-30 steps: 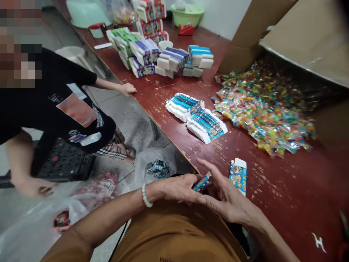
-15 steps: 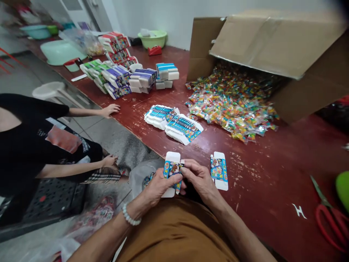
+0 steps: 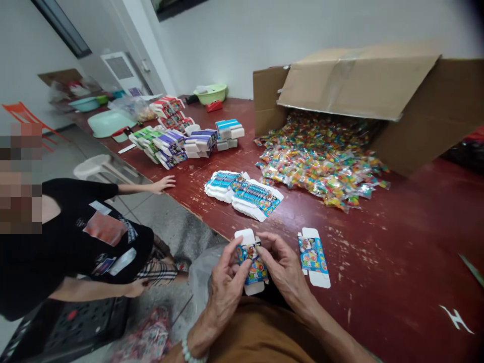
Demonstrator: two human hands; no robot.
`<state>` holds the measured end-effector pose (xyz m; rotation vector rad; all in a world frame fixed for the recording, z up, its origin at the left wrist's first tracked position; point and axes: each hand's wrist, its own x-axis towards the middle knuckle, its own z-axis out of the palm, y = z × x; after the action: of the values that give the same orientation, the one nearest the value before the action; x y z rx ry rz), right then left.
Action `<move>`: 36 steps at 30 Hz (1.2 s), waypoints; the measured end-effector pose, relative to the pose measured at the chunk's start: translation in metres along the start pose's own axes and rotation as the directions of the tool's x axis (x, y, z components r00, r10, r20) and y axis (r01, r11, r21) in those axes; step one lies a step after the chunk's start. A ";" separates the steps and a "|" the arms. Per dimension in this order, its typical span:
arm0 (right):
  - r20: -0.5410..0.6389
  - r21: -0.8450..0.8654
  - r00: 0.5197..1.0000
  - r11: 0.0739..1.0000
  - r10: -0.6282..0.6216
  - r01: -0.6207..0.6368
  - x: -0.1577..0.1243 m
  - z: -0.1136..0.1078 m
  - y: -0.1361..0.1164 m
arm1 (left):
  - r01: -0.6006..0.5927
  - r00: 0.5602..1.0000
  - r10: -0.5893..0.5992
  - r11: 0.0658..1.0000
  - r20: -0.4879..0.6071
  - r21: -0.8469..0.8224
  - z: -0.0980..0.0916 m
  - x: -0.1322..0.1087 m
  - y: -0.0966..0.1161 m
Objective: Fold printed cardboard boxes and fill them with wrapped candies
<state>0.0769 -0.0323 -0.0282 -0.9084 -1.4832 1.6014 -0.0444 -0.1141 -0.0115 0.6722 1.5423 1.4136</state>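
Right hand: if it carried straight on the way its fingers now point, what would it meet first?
The printed carton blank that the right hand already touches, held up between it and the left hand. Depth is hard to judge, but no gap shows between fingertips and card.

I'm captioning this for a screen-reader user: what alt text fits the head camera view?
Two hands hold a printed box blank over a red table, with another blank beside them. Colourful plastic packets spill from a large carton; a person in black stands alongside.
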 end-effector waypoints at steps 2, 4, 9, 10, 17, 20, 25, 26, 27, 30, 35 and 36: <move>0.020 0.021 1.000 1.000 0.003 -0.004 0.000 0.000 -0.001 | -0.010 1.000 0.010 0.999 0.017 -0.038 0.000 0.000 0.004; 0.065 0.049 0.996 0.997 0.054 -0.057 0.002 -0.003 -0.004 | -0.001 0.999 0.005 0.997 0.045 -0.079 0.001 0.002 0.009; 0.142 -0.004 0.967 0.977 0.210 -0.212 0.013 -0.008 -0.008 | 0.066 0.996 -0.057 0.989 0.069 -0.133 -0.001 0.009 0.014; 0.146 -0.010 0.963 0.974 0.226 -0.227 0.016 -0.008 -0.008 | 0.075 0.996 -0.065 0.986 0.069 -0.151 -0.001 0.011 0.013; 0.174 -0.288 0.984 0.957 0.023 0.029 0.030 -0.009 -0.016 | 0.072 0.996 -0.062 0.987 0.071 -0.142 -0.007 0.023 0.013; 0.219 -0.335 0.976 0.937 -0.019 0.094 0.034 -0.009 -0.020 | 0.071 0.995 -0.060 0.986 0.079 -0.149 -0.008 0.027 0.010; 0.153 0.169 0.961 0.952 0.231 -0.256 0.037 -0.003 -0.017 | 0.013 0.998 -0.002 0.986 0.064 -0.166 -0.006 0.031 0.008; 0.169 0.218 0.953 0.933 0.252 -0.285 0.037 -0.002 -0.016 | 0.011 0.998 0.000 0.982 0.061 -0.187 -0.006 0.030 0.008; 0.191 0.238 0.948 0.925 0.255 -0.296 0.037 -0.001 -0.015 | 0.024 0.998 -0.011 0.976 0.060 -0.216 -0.005 0.030 0.009; 0.205 0.243 0.957 0.936 0.207 -0.254 0.034 -0.002 -0.011 | 0.192 0.976 -0.148 0.930 0.160 -0.314 -0.003 0.026 0.010; 0.195 0.105 0.977 0.988 0.092 -0.114 0.029 -0.008 -0.012 | 0.429 0.884 -0.319 0.846 0.342 -0.318 0.003 0.022 0.009; 0.221 0.099 0.971 0.988 0.094 -0.119 0.029 -0.010 -0.013 | 0.433 0.884 -0.332 0.847 0.331 -0.307 0.005 0.022 0.008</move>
<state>0.0730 -0.0016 -0.0160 -0.7818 -1.4941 1.8929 -0.0514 -0.0912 -0.0088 0.2784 1.0766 1.2019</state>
